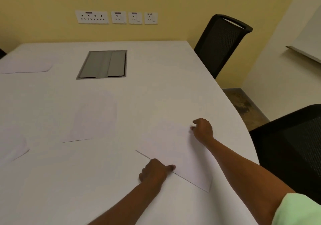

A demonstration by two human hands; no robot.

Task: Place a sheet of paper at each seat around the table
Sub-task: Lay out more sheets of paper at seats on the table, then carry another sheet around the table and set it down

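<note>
The sheet of paper [175, 155] lies flat on the white table [156, 89] between my two hands, angled toward the black mesh chair [295, 146] beside my right forearm. My left hand [154, 171] pins its near edge with the thumb, fingers curled. My right hand [203, 129] rests at the far corner, fingers bent in a loose pinch; whether they actually grip the edge I cannot tell. It looks thin, light and limp, likely to slide easily on this smooth top and crease if pushed hard, so I would steer it by corners and edges. Another sheet [93, 118] lies ahead of my left hand, more further left, and a second chair [220, 45] stands beyond my right.
</note>
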